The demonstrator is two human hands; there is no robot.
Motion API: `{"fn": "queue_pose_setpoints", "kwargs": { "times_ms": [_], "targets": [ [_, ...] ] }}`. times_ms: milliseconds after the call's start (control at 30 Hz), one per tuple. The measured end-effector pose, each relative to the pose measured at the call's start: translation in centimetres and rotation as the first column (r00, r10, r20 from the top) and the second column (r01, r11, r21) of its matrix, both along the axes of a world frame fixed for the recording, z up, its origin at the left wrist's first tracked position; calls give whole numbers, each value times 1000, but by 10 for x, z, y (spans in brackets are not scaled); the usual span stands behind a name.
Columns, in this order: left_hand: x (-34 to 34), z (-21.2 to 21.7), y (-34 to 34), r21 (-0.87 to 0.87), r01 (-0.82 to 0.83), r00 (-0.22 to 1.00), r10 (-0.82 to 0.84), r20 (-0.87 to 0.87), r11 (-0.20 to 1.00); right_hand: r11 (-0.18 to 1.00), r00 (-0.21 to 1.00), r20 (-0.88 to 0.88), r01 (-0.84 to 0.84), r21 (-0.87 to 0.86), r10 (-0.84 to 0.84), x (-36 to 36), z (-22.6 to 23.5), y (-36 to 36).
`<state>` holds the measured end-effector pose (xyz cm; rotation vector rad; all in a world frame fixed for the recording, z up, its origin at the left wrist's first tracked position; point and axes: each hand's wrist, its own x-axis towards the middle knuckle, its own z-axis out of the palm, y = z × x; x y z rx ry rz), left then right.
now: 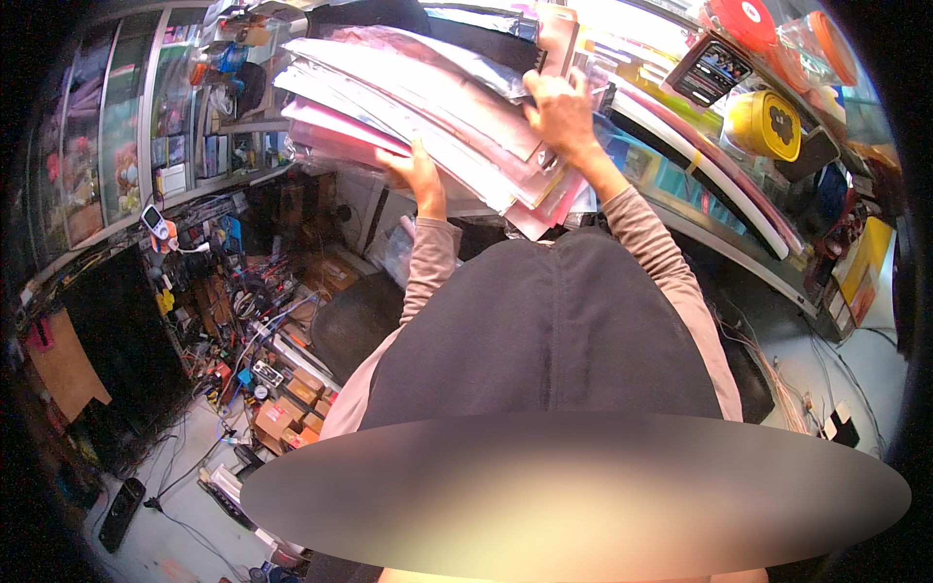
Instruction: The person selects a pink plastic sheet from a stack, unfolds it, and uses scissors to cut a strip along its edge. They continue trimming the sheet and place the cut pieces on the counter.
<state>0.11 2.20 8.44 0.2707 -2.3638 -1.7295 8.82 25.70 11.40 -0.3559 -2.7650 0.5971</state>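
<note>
A thick, fanned stack of papers [428, 107] with white sheets, pink sheets and clear plastic sleeves lies tilted across the counter in front of me. My left hand [418, 178] grips its near left edge, thumb uppermost and the other fingers partly hidden by a pink folder [340, 129]. At the stack's right end, my right hand [564, 112] has its fingers bent over the sheets' edge; its fingertips are partly hidden. Just beyond that hand stands a pinkish upright piece [557, 39], beside a dark folder [476, 44] with a toothed edge.
On the right are long rolls [709, 165], a yellow tub [763, 126], a black box [709, 68] and red-lidded jars [743, 19]. Glass cabinets [126, 117] stand left. Below them lie tangled cables, small cartons [282, 418] and a dark seat [360, 325]. Wires [768, 379] trail at right.
</note>
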Motion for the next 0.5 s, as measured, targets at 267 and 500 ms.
{"fn": "queue_pose_setpoints", "kwargs": {
  "times_ms": [267, 500],
  "targets": [
    [-42, 87, 50, -521, 342, 729, -570, -379, 782, 991, 974, -184, -131, 17, 131, 21, 17, -49],
    [-119, 48, 170, -922, 384, 304, -936, 175, -47, 978, 965, -167, -194, 73, 204, 30, 8, -68]
  ]
}}
